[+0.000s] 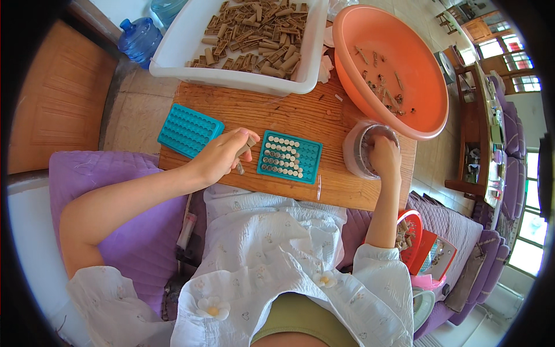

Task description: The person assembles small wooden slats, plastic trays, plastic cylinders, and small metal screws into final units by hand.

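My left hand [222,155] is closed around a slim greyish-tan piece [240,168], whose exact kind I cannot make out. It hovers over the table between two teal trays with rows of small round hollows. The tray [311,159] to its right holds several rows of small round pieces [282,142], some white and some silvery. The other tray [188,130], at the left, shows bare hollows and lies partly behind my left hand. My right hand [384,155] reaches down into a clear round tub [351,151] at the table's right side; its fingertips and the tub's contents are hidden.
A white bin [173,58] heaped with tan plastic pieces [260,34] stands at the far edge. Beside it, an orange basin [370,40] holds scattered small bits. The wooden table [243,107] ends just before my lap. Red containers [411,222] sit on the seat to my right.
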A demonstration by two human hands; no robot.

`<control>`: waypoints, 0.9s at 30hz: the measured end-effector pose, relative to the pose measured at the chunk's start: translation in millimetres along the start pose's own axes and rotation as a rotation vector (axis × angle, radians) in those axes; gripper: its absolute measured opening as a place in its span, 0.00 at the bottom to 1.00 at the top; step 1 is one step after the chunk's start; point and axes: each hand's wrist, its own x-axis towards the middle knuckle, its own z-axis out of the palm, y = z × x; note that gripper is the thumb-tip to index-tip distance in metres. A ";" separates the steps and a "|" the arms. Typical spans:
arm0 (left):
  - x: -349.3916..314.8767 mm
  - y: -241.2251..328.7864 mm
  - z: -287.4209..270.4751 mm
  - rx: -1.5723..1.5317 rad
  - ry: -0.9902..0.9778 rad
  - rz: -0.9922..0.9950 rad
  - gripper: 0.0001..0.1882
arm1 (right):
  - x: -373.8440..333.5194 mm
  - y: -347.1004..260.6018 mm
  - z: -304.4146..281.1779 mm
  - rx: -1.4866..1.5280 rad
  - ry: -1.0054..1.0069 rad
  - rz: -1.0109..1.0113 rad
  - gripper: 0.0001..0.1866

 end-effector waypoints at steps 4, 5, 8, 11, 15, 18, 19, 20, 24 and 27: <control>-0.1 4.9 -2.3 -0.080 0.023 -0.044 0.17 | -4.2 9.4 -5.1 0.331 0.147 0.053 0.07; -1.8 9.7 -1.2 -0.085 0.024 -0.045 0.17 | -7.4 3.0 -13.6 0.329 0.144 0.051 0.07; -8.6 23.2 1.2 -0.334 0.013 -0.176 0.14 | -18.5 -17.4 -39.0 0.509 0.066 0.163 0.06; -11.5 26.0 -1.6 -0.572 -0.118 -0.157 0.13 | -25.2 -31.3 -41.3 0.589 0.281 -0.012 0.06; -17.4 31.5 0.3 -0.633 -0.255 -0.089 0.12 | -33.6 -71.0 -44.9 0.803 0.338 -0.111 0.07; -20.5 29.8 -1.2 -0.657 -0.259 -0.092 0.12 | -44.5 -117.2 -50.2 0.880 0.314 -0.279 0.09; -19.8 28.9 -2.1 -0.675 -0.273 -0.101 0.13 | -46.0 -130.4 -48.9 0.944 0.304 -0.334 0.10; -19.8 28.7 -2.7 -0.675 -0.271 -0.102 0.13 | -46.7 -141.8 -47.3 1.009 0.293 -0.393 0.10; -21.6 27.7 -3.7 -0.711 -0.242 -0.147 0.14 | -43.9 -171.0 -50.8 0.993 0.307 -0.562 0.12; -23.1 30.6 -3.0 -0.683 -0.250 -0.197 0.17 | -35.9 -176.1 -46.6 1.022 0.239 -0.608 0.14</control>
